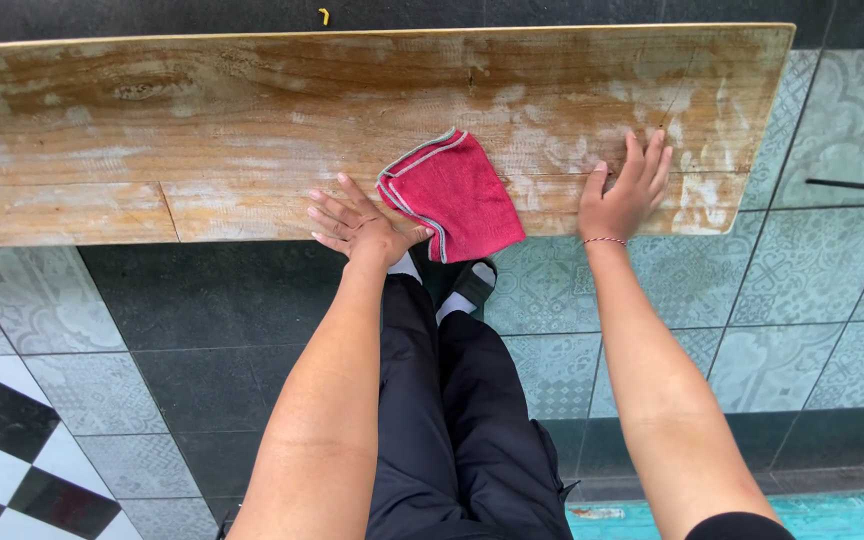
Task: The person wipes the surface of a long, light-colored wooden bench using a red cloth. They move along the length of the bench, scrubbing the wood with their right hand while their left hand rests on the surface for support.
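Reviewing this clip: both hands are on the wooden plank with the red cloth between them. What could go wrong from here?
1. The red cloth overhangs the near edge of the wooden plank; a nudge from the left hand could drop it onto the tiled floor.
2. The right hand presses flat near the plank's right end, so weight there might tip or shift it; what supports it is hidden.
3. The whitish residue may smear onto bare palms.

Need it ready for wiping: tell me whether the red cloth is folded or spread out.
Folded. The red cloth lies as a compact square on the wooden board, with stacked trimmed edges showing along one side.
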